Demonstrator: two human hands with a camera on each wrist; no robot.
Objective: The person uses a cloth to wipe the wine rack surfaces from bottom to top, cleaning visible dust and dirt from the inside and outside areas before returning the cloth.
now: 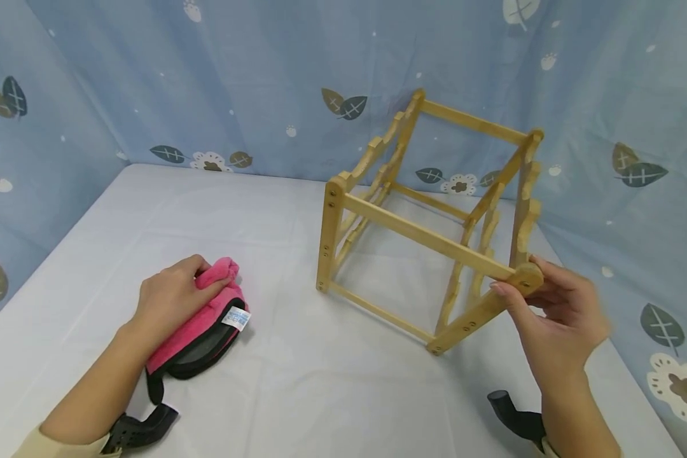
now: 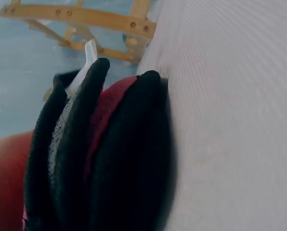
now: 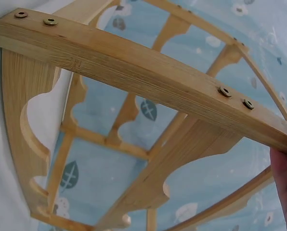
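On the left of the table, my left hand [image 1: 174, 296] grips a folded pink cloth [image 1: 206, 313] with black edging and a white tag [image 1: 236, 318]. Its layered black edges [image 2: 129, 154] fill the middle of the left wrist view. To the right stands a light wooden rack [image 1: 418, 233] with scalloped side rails, like a wine rack. My right hand [image 1: 563, 318] pinches its near right upper corner between thumb and fingers. In the right wrist view the rack's bolted upright [image 3: 134, 62] crosses the frame, with fingertips at the right edge. The cloth and rack are apart.
A white cloth covers the table [image 1: 298, 388]. Blue patterned fabric [image 1: 252, 70] hangs behind it and along both sides, close to the rack's far end. A black curved piece [image 1: 515, 416] is at my right wrist, another [image 1: 145, 429] at my left.
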